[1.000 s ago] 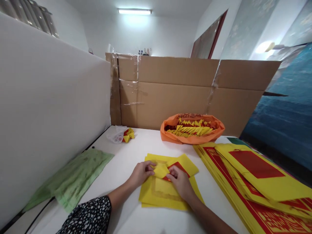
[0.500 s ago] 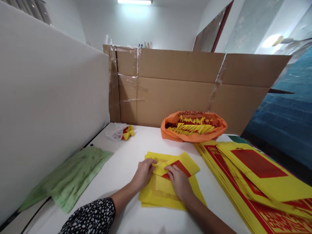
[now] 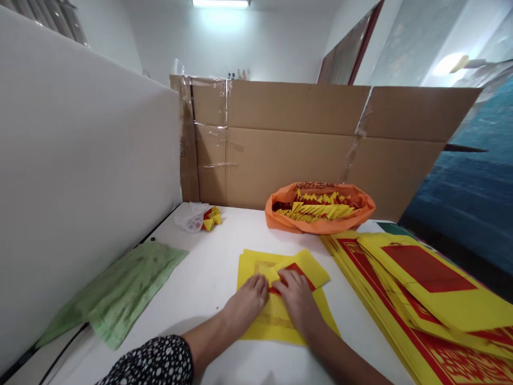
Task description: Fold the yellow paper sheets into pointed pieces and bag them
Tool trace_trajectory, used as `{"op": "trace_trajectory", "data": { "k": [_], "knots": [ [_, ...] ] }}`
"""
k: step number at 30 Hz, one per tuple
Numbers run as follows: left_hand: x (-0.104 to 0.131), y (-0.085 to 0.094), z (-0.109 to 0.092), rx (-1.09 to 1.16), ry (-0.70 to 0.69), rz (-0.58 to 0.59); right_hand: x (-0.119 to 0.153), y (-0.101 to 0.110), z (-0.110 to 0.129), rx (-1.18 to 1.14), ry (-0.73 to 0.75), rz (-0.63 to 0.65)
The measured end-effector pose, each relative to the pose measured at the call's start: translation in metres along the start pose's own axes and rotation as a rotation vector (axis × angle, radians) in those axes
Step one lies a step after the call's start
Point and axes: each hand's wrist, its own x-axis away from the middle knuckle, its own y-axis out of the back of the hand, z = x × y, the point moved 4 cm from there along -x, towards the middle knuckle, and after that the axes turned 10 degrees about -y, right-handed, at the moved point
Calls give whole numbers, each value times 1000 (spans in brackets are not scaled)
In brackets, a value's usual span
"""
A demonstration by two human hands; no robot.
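A small folded sheet of yellow joss paper (image 3: 311,266) with a red patch lies at a slant on larger flat yellow sheets (image 3: 276,315). My left hand (image 3: 248,300) is closed, its fingers pressed together on the folded paper's left end, which they partly cover. Beside it, my right hand (image 3: 297,299) has its fingers curled onto the red part, thumb side toward the left hand. Both hands rest low over the sheets, with only a small gap between them.
On the right lie stacked long yellow-and-red sheets (image 3: 428,270). An orange bag (image 3: 280,222) full of folded yellow-red pieces stands before a cardboard wall (image 3: 288,155). At left are a green cloth (image 3: 132,283) and a clear plastic bag (image 3: 190,218) beside folded pieces (image 3: 212,218).
My left hand has moved right and slightly down, closer to my right hand, covering the folded paper's left end. The right hand has barely moved.
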Motion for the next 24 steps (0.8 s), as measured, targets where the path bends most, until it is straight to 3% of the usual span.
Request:
{"op": "trace_trajectory", "data": {
  "k": [3, 6, 9, 13, 16, 19, 21, 24],
  "knots": [
    [7, -11, -13, 30, 72, 4, 30, -2, -5, 59, 153, -19],
    [7, -12, -24, 118, 120, 12, 64, -6, -20, 147, 147, -40],
    [-5, -1, -24, 165, 154, 82, 84, -7, -29, 141, 38, 4],
    [-30, 21, -3, 105, 81, 131, 79, 3, -29, -63, -213, 170],
    [-39, 32, 16, 91, -50, 87, 67, 21, -28, -432, -447, 235],
    [-36, 30, 28, 92, -122, 18, 68, 34, -28, -1009, -774, 236],
    [-34, 26, 31, 75, -113, -43, 71, 30, -20, -1442, -971, 313],
    [-34, 22, 26, 37, -76, -102, 63, 18, 1, -1872, -1081, 349]
  ]
}}
